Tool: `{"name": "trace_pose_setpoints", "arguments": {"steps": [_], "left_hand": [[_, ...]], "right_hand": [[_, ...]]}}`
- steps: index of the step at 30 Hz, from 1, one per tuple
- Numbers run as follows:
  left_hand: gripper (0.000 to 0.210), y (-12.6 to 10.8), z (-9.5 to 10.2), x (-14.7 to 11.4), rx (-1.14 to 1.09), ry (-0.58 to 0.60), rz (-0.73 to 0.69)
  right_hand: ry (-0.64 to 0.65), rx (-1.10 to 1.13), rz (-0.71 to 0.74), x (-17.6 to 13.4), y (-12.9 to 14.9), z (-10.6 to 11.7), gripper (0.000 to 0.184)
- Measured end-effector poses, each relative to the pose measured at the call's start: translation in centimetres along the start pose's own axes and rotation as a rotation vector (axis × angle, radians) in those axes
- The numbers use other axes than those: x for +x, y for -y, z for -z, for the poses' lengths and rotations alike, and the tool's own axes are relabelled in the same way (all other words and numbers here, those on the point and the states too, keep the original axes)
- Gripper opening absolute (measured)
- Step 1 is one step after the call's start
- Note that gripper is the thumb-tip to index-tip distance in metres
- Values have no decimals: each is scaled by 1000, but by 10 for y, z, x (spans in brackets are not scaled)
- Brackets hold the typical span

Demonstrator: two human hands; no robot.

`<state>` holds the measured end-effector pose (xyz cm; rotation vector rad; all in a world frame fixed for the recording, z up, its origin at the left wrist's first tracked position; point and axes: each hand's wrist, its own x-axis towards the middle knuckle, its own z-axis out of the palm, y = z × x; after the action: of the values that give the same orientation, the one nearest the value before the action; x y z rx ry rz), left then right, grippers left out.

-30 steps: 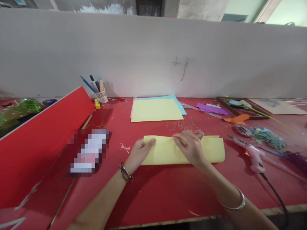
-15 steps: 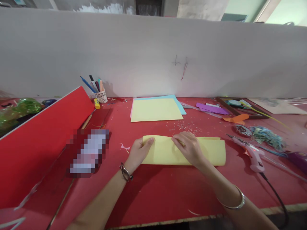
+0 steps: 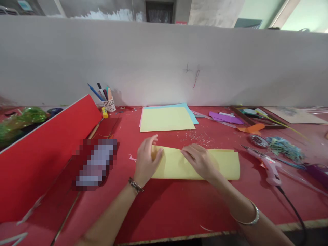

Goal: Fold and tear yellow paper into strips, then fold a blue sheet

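On the far left, you still have a pixelated item lying as it was. Your left hand has changed most: its fingers have risen off the paper at the far left corner and now stand spread wide from the thumb, which lies over the left end. The paper sits mid-worktop, near you, doubled over with its bend towards you. Your right hand, narrow and curled at the far edge, has slid only slightly left. I'd judge your left end less firmly held now, leaving your right to do most of the steadying; the bend looks soft rather than creased.

As for what you can't see: pixel blocks mask the item's details, and your left hand covers part of a pink scrap. Your right knuckles hide the fingertips, so whether they pinch or merely press, I cannot tell. Farther right, the glue gun's cord drops past the near edge into shadow, and a purple thing is cut off.
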<state>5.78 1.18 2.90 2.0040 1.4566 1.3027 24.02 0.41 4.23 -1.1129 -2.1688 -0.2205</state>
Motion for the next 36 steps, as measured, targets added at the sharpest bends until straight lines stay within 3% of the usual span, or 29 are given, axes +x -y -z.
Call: {"name": "trace_pose_setpoints", "arguments": {"steps": [1, 3, 5, 7, 11, 16, 19, 21, 24, 26, 28, 31, 34, 35, 36], "left_hand": [[35, -4, 1, -1, 152, -48, -180], [27, -13, 1, -5, 388, -35, -473], [18, -21, 0, -7, 528, 21, -622], [17, -24, -2, -8, 613, 76, -658], [14, -21, -4, -7, 706, 242, -642], [17, -21, 4, -7, 739, 369, -574], [20, -17, 22, -4, 739, 341, -523], [24, -6, 36, -2, 822, 178, -381], [47, 19, 53, 0, 1045, -81, 61], [52, 37, 59, -1, 1095, -8, 275], [53, 48, 61, -2, 1098, 88, 356], [49, 45, 61, -2, 1044, 8, 261], [40, 23, 54, -1, 887, -135, 14], [36, 13, 50, -1, 819, -108, -87], [34, 4, 45, -2, 743, -11, -211]], "right_hand": [[7, -7, 19, 0, 2, 0, 36], [16, -33, 66, 0, 6, -1, 39], [13, -61, 110, 0, 10, -2, 42], [3, -78, 135, 0, 12, -2, 43], [-5, -84, 152, -1, 13, -3, 41], [37, -56, 173, -4, 13, -5, 39], [22, -19, 146, -4, 12, -4, 38], [10, -2, 113, -3, 10, -4, 37], [-1, 17, 74, -2, 6, -2, 36], [-3, 25, 59, -2, 4, -2, 35], [6, 23, 48, -2, 4, -1, 34], [22, 14, 40, -2, 4, -1, 34], [38, 0, 33, -1, 5, -2, 37], [40, -7, 36, -1, 6, -2, 38], [37, -17, 44, 0, 7, -2, 39]]}}
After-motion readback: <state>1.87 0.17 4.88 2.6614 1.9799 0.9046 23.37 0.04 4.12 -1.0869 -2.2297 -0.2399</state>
